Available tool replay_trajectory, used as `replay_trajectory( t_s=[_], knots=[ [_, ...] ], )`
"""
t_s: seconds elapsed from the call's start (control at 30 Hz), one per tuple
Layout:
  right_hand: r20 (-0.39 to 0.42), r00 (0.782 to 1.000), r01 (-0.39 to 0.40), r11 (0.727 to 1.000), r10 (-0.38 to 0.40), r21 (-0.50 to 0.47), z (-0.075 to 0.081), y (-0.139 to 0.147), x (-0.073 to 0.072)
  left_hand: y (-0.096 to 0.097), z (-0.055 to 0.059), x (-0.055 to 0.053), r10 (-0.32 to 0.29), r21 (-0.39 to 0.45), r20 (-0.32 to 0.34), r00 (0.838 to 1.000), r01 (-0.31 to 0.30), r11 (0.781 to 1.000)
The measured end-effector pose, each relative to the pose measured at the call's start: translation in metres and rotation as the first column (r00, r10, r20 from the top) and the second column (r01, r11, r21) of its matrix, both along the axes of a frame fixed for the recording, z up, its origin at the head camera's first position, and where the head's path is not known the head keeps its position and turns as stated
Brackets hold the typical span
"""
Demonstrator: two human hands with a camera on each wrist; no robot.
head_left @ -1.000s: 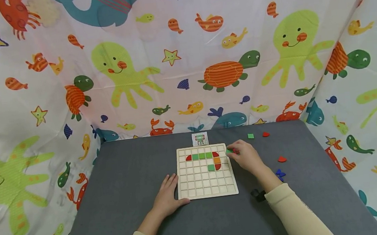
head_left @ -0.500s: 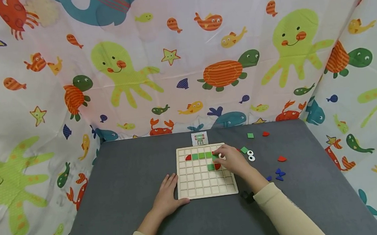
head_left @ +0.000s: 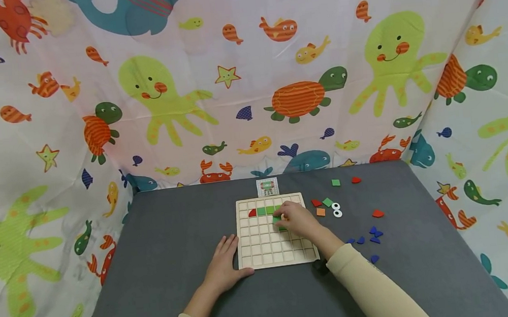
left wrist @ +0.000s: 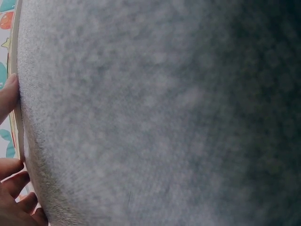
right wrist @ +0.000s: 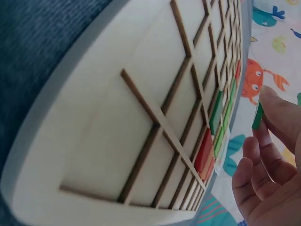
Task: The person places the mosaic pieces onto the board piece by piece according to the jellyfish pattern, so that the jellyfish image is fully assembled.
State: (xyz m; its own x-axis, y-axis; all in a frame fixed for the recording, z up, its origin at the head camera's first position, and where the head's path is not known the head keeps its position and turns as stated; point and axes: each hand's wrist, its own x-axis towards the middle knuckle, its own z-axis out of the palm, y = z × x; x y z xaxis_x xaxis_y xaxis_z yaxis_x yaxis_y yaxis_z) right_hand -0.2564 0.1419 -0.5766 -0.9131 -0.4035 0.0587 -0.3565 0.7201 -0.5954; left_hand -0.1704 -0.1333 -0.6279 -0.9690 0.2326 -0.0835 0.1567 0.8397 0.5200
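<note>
My right hand (head_left: 301, 221) is over the upper right part of a wooden grid board (head_left: 263, 252), pinching a green square tile (right wrist: 258, 115) between thumb and fingertip. On the board's second row sit a red rounded tile (head_left: 252, 213) and several green squares (head_left: 261, 211); the hand hides the tiles at the right end. In the right wrist view, a green tile (right wrist: 216, 112) and a red tile (right wrist: 204, 150) lie in the grid lower down. My left hand (head_left: 220, 266) rests at the board's lower left corner, fingers along the left side and thumb at the front edge.
Behind the board lies a small picture card (head_left: 267, 187). To its right are loose pieces: an orange square (head_left: 321, 212), white rings (head_left: 336, 210), green squares (head_left: 328, 202), red pieces (head_left: 377, 213) and several blue pieces (head_left: 374, 240). A patterned curtain (head_left: 211, 96) surrounds the grey table (head_left: 166, 248).
My right hand has carried the green square from the board's right edge leftward over the grid, uncovering loose pieces on the right. My left hand has kept its place.
</note>
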Motion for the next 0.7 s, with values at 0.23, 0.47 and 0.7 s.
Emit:
replay_trajectory(
  t_s=[0.23, 0.47, 0.7],
  knots=[
    [0.049, 0.998, -0.029, 0.999, 0.027, 0.036, -0.007, -0.010, -0.006, 0.000, 0.002, 0.000, -0.002, 0.011, -0.005, 1.000, 0.002, 1.000],
    [0.067, 0.995, -0.078, 0.992, 0.072, 0.095, -0.007, -0.014, -0.006, 0.002, 0.003, 0.001, 0.002, -0.001, 0.003, 1.000, -0.002, 1.000],
    [0.078, 0.995, -0.068, 0.984, 0.056, 0.162, -0.006, -0.017, -0.004, 0.002, 0.005, 0.001, 0.005, 0.006, 0.005, 1.000, -0.005, 1.000]
  ],
)
